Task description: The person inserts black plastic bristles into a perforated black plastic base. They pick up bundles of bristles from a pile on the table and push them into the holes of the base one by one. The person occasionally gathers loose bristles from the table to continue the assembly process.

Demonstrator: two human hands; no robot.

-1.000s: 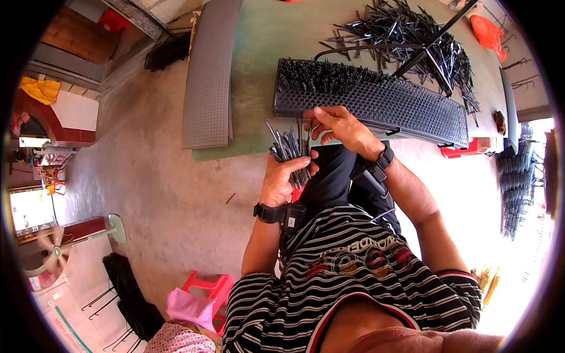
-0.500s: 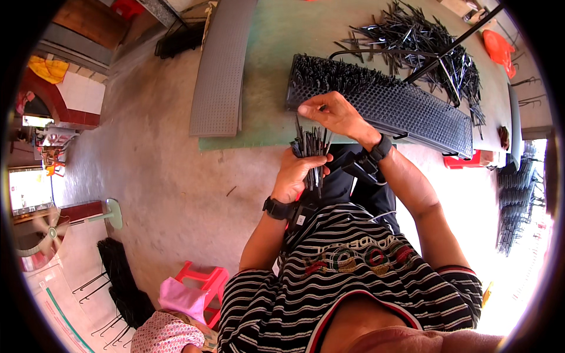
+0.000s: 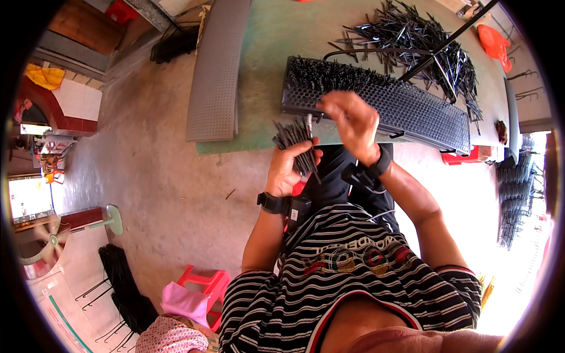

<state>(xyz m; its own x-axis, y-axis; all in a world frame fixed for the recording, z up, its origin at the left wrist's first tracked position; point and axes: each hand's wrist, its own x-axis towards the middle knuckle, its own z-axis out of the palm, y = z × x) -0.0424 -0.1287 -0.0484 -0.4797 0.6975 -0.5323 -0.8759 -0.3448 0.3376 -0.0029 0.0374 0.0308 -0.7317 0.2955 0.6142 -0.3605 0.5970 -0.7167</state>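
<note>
In my left hand (image 3: pixel 286 167), held just off the near edge of the green table (image 3: pixel 276 53), is a bundle of thin black rods (image 3: pixel 296 146). My fingers are curled tight round their lower ends and the tops fan out above my fist, pointing toward the table. My right hand (image 3: pixel 348 122) is raised beside the bundle, a little above and to its right, over the front of the black perforated tray (image 3: pixel 412 109). The fingers are loosely bent and blurred, and I cannot tell whether they pinch a rod or hold nothing.

The tray lies lengthwise on the table, and its left end is thick with rods standing upright in the holes, while the rest of its top shows bare holes. Beyond it a loose heap of black rods (image 3: pixel 412 41) is scattered across the tabletop, with a long dark bar lying slantwise over them. At the table's left side a grey perforated panel (image 3: pixel 216 70) lies flat, overhanging the edge. I wear a dark watch on each wrist and a striped shirt. Down on the concrete floor to my left stands a red plastic stool (image 3: pixel 206 285).
</note>
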